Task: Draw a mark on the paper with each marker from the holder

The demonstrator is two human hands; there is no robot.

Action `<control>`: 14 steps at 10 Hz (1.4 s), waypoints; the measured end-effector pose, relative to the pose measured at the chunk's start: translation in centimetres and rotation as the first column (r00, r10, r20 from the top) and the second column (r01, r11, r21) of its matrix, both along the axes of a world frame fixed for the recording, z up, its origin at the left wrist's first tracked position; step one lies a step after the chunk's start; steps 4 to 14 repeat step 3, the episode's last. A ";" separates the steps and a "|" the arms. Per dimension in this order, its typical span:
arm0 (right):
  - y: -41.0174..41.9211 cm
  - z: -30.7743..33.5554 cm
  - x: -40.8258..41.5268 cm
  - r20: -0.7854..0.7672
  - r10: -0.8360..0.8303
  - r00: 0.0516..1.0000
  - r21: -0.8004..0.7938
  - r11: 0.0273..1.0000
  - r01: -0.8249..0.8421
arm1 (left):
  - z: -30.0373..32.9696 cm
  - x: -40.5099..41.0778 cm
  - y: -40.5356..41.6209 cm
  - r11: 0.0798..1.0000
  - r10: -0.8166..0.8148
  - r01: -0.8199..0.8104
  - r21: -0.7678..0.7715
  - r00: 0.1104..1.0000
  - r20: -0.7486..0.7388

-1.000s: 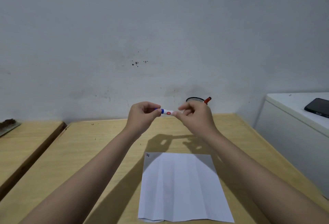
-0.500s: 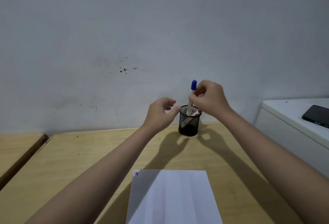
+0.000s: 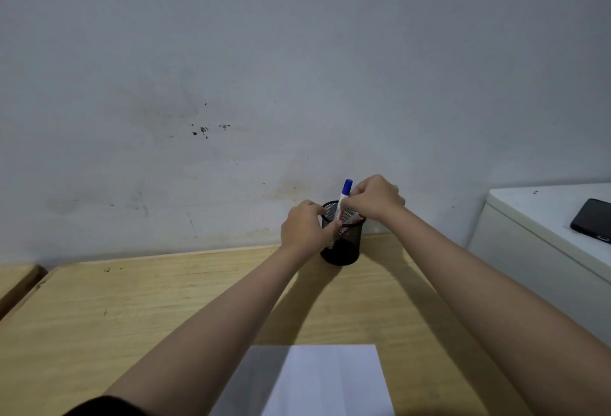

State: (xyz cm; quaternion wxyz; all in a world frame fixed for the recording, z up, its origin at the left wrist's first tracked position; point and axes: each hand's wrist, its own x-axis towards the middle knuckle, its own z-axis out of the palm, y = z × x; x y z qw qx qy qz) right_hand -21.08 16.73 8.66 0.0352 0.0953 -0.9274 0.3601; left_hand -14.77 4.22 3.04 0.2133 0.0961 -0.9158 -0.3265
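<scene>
A black mesh holder [image 3: 344, 250] stands at the back of the wooden table by the wall. A white marker with a blue cap [image 3: 345, 192] stands upright in it, cap up. My right hand [image 3: 375, 199] pinches this marker just above the holder's rim. My left hand [image 3: 305, 228] grips the holder's left rim with thumb and fingers. Other markers, one with a red end [image 3: 357, 217], lie slanted inside the holder, partly hidden. The white creased paper [image 3: 330, 382] lies at the near edge between my forearms.
A white cabinet [image 3: 529, 243] stands to the right of the table, with a black phone [image 3: 591, 220] on top. A second wooden table [image 3: 16, 280] sits at the far left. The grey wall rises right behind the holder.
The blue-capped marker went from being held across both hands down into the holder. My left hand moved right and took hold of the holder's rim. The view tilted up.
</scene>
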 end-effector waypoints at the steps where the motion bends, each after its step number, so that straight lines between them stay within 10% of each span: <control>1: -0.3 -0.6 -0.2 0.068 0.003 0.998 0.128 0.992 -0.011 | 0.2 0.0 -0.1 1.000 0.011 -0.011 0.026 1.000 0.014; 14: 0.0 -0.4 -0.3 0.031 0.004 0.999 0.079 0.997 -0.006 | 0.3 0.1 0.1 1.000 0.018 -0.018 0.014 1.000 0.019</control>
